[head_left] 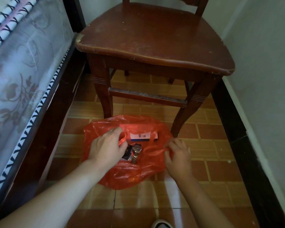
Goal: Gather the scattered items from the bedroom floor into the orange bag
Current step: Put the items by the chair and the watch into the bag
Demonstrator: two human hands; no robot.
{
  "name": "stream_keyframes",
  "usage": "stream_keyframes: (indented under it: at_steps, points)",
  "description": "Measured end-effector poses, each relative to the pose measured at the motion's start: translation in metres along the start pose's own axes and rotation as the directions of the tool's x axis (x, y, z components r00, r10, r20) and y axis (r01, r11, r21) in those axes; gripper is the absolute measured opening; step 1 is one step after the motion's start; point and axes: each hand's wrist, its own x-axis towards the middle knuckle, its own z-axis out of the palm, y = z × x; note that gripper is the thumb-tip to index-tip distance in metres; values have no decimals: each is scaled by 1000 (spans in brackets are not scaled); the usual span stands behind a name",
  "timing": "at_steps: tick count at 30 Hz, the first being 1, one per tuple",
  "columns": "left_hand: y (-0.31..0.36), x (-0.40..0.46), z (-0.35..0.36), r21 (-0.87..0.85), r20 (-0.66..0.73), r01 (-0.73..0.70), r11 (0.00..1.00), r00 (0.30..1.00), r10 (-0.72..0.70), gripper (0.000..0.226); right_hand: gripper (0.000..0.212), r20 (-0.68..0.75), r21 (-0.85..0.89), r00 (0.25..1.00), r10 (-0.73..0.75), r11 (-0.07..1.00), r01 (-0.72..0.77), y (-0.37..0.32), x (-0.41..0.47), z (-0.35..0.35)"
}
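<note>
At the bottom edge of the frame, right of centre, the toe of a white shoe shows on the tiled floor. Two bare forearms reach up from the lower corners toward the orange bag, which lies crumpled and open on the floor in the lower middle of the frame.

The left hand is over the bag's left side, its fingers curled round one thin orange handle loop and partly dipped into the opening. The right hand is at the bag's right rim, its fingers bent and pinching a fold of the plastic there.

Inside the bag, between the two hands, a metal wristwatch lies face up with its band running toward the viewer. Just left of it, touching the left hand's fingertips, is a small dark box. Farther in, near the bag's back wall, lies a longer white box with blue and red on it; its print is blurred.

Beyond the bag stands a worn brown wooden chair, its front legs just behind the bag. A bed with a pale flowered cover runs along the left of the frame, and a white wall fills the right.
</note>
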Motion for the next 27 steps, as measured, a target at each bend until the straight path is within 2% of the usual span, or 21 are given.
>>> stream_keyframes:
  at_steps: [7,10,13,17,19,22,27]
  points:
    - [7,-4,-4,-21,-1,-63,998,998,63,21,18,182,-41,979,-94,994,103,-23,-11,3]
    - [6,-3,-9,-27,-27,-63,998,998,63,21,18,184,-24,976,-119,992,126,-35,-7,4]
    - [5,-4,-20,-55,-67,-41,998,997,37,19,20,129,99,988,-82,993,70,-52,3,-5]
    - [13,-12,-55,-79,-87,25,997,996,-32,22,9,53,298,997,50,952,-64,-82,16,-57]
    - [20,-18,-83,-55,-71,55,997,996,-58,20,14,66,351,989,130,925,-145,-102,19,-90]
    - [33,-29,-133,-56,-46,114,992,992,-117,9,21,102,315,983,154,932,-179,-132,17,-141]
    - [68,-52,-218,-72,-26,128,989,991,-130,8,10,125,321,971,204,918,-234,-183,19,-235]
